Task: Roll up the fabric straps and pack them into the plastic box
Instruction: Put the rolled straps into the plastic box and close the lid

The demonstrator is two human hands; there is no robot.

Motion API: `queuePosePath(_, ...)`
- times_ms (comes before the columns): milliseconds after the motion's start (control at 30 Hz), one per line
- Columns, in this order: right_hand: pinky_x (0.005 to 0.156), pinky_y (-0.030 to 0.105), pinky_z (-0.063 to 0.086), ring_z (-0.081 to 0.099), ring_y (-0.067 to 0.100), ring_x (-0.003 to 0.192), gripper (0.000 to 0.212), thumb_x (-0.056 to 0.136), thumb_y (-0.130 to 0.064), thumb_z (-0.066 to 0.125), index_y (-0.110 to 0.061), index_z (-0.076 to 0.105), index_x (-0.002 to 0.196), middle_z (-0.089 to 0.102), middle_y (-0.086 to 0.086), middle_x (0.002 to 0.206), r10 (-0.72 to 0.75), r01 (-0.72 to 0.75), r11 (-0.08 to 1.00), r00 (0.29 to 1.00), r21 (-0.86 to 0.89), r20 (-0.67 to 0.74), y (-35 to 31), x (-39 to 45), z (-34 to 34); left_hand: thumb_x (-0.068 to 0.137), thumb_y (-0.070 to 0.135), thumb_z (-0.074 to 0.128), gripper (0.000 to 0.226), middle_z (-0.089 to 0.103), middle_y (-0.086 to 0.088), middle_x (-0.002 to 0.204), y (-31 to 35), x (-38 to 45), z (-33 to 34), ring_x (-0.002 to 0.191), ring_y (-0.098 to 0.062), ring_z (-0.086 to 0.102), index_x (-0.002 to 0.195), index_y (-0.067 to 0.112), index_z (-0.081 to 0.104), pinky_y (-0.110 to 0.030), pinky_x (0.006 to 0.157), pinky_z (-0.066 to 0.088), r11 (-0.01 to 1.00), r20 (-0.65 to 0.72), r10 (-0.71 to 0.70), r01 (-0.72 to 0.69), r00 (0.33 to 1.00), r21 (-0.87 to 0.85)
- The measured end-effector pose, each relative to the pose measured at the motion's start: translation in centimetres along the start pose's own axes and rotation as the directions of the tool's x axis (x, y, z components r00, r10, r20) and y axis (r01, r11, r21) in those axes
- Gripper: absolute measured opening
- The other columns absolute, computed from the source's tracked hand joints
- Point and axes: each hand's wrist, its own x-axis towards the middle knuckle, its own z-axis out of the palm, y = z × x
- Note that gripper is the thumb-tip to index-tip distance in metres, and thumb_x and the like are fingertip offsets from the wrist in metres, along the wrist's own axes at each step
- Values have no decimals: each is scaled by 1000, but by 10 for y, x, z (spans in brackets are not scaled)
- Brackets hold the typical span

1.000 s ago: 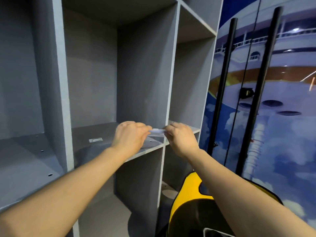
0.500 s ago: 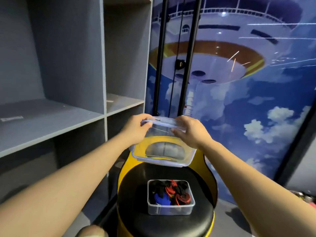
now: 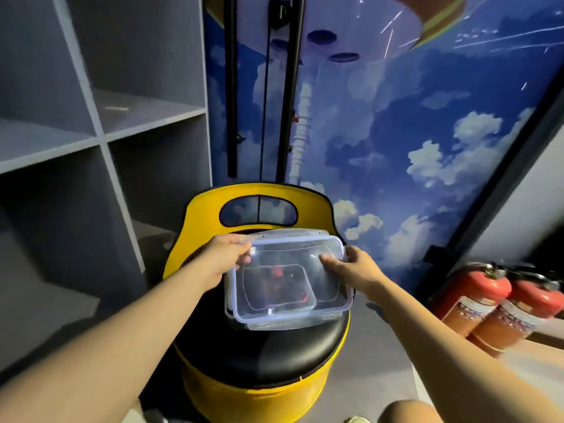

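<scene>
The yellow stool (image 3: 262,386) with its black seat now fills the middle of the view, where half a second ago it sat lower. The clear lid (image 3: 290,277) has come down over the plastic box (image 3: 279,290) at the seat's middle, straps (image 3: 276,272) showing through. The left hand (image 3: 221,259) and right hand (image 3: 355,271) pinch the lid's side edges, so I judge closing is next.

Both hands out over a yellow stool (image 3: 195,227) with a black seat, left hand (image 3: 224,257) and right hand (image 3: 354,270) gripping opposite edges of a clear lid (image 3: 290,279) above the plastic box (image 3: 276,290) of red and black straps (image 3: 276,273); grey shelving (image 3: 100,132) at left, two fire extinguishers (image 3: 494,303) at right.
</scene>
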Motion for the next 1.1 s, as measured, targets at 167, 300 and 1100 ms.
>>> queuePosePath(167,65,35,52,61,12,68,44,81,-47,79,-6,64,85,67,1,75,66,-72,985,997,156,42,39,16,52,96,23,66,9,69,-7,86,-47,20,3,70,-19,65,101,16,67,-31,73,49,961,-28,-227,229,973,152)
queuePosePath(300,60,27,47,58,6,61,41,81,-49,78,-11,63,85,62,-7,69,103,-106,976,994,191,27,64,37,88,91,20,73,18,71,-13,89,-79,34,-11,78,-24,70,102,7,68,-33,65,59,899,21,-415,407,909,161)
queuePosePath(1100,79,20,35,49,16,77,36,96,-32,66,-28,65,132,50,8,98,-88,50,972,983,-230,-158,95,99,133,90,11,73,32,65,-11,106,-129,93,-16,86,-28,71,113,21,55,-38,56,61,930,-167,-343,360,924,81)
